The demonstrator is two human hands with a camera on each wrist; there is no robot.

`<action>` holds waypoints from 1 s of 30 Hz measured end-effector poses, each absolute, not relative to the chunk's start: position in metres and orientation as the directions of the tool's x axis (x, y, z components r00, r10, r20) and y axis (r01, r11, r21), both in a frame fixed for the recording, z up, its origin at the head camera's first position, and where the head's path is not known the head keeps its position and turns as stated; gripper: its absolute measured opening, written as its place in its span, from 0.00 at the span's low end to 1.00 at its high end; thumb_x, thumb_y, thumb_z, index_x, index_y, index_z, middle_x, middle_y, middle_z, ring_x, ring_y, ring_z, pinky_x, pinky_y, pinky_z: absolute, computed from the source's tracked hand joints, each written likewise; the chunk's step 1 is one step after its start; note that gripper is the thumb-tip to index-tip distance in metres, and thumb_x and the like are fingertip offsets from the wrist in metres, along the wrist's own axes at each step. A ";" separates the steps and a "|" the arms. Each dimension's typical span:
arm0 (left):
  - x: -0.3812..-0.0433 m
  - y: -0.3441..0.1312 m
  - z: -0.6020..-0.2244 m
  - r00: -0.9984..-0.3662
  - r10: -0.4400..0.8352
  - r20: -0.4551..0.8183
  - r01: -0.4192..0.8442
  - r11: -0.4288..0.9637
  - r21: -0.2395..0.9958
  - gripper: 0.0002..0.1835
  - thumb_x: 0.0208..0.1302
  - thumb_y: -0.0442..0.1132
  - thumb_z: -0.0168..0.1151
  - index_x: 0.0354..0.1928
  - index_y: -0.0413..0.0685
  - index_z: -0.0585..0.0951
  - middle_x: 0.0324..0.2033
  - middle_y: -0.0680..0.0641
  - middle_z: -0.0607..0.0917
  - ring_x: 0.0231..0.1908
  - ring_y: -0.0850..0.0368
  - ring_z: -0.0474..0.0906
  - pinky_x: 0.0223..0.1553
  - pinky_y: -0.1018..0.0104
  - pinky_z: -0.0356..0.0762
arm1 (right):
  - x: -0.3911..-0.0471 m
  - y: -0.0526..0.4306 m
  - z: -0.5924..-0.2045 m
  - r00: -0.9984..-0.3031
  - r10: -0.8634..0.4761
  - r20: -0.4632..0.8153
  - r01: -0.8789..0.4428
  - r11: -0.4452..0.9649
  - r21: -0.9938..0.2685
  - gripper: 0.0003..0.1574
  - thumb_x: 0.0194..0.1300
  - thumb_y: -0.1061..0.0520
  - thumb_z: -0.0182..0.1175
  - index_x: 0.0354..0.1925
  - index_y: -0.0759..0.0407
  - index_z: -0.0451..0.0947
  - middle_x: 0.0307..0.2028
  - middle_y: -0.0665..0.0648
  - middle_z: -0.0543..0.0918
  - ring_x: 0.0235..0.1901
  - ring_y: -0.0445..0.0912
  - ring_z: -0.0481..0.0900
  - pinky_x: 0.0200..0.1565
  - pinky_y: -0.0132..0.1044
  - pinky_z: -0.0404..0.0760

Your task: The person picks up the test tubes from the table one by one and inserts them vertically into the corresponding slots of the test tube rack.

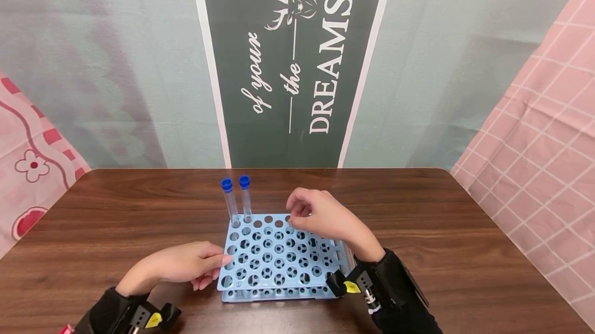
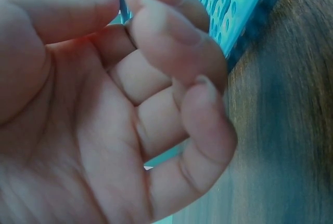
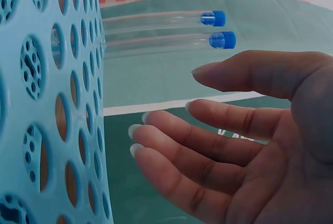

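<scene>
A light-blue test tube rack (image 1: 267,282) with rows of round holes stands at the front middle of the table. Two clear test tubes (image 1: 247,205) with blue caps stand upright in its back left corner. At the rack's left edge, my left hand (image 1: 188,263) pinches the rim between thumb and fingers; the blue rim (image 2: 124,0) shows between them in the left wrist view. My right hand (image 1: 325,216) hovers over the back of the rack, its fingers loosely bent and holding nothing. In the right wrist view, the capped tubes (image 3: 166,41) stand beyond its fingertips.
The brown wooden table (image 1: 441,251) extends on both sides of the rack. Beside the rack's right end, a clear strip (image 1: 348,255) shows partly behind my right wrist. A grey-green cloth (image 1: 418,65) hangs behind the table, with pink cloths at the sides.
</scene>
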State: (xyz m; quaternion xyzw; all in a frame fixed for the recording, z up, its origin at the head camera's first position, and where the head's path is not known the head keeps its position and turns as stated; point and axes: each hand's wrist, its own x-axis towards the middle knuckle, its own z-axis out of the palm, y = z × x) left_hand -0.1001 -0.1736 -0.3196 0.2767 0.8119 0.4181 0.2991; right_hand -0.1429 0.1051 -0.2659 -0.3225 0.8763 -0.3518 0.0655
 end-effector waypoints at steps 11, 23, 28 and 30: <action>-0.100 -0.173 -0.319 -0.663 0.703 -0.257 0.200 0.497 0.844 0.22 0.70 0.46 0.43 0.19 0.43 0.70 0.10 0.56 0.70 0.12 0.64 0.66 0.15 0.73 0.67 | -0.146 0.119 -0.265 -0.793 -0.602 0.095 -0.509 0.568 -0.646 0.07 0.52 0.62 0.59 0.34 0.58 0.73 0.25 0.51 0.79 0.27 0.40 0.74 0.31 0.36 0.77; -0.101 -0.174 -0.319 -0.660 0.706 -0.255 0.184 0.482 0.857 0.21 0.70 0.44 0.43 0.19 0.42 0.70 0.11 0.56 0.70 0.12 0.64 0.65 0.14 0.72 0.66 | -0.150 0.143 -0.266 -0.824 -0.563 0.055 -0.461 0.611 -0.643 0.07 0.53 0.64 0.57 0.34 0.59 0.73 0.25 0.52 0.78 0.26 0.42 0.73 0.29 0.38 0.76; -0.101 -0.174 -0.320 -0.659 0.707 -0.257 0.189 0.487 0.852 0.21 0.70 0.45 0.43 0.20 0.42 0.70 0.11 0.56 0.70 0.12 0.65 0.66 0.15 0.74 0.67 | -0.152 0.154 -0.266 -0.846 -0.532 0.037 -0.425 0.631 -0.648 0.07 0.53 0.64 0.56 0.35 0.61 0.73 0.25 0.53 0.78 0.26 0.43 0.73 0.28 0.38 0.76; -0.101 -0.174 -0.320 -0.656 0.711 -0.253 0.197 0.485 0.852 0.22 0.70 0.45 0.42 0.20 0.42 0.70 0.11 0.56 0.70 0.12 0.65 0.66 0.15 0.74 0.67 | -0.152 0.158 -0.266 -0.851 -0.525 0.027 -0.409 0.630 -0.660 0.08 0.53 0.64 0.57 0.35 0.62 0.72 0.25 0.53 0.78 0.24 0.43 0.74 0.26 0.39 0.77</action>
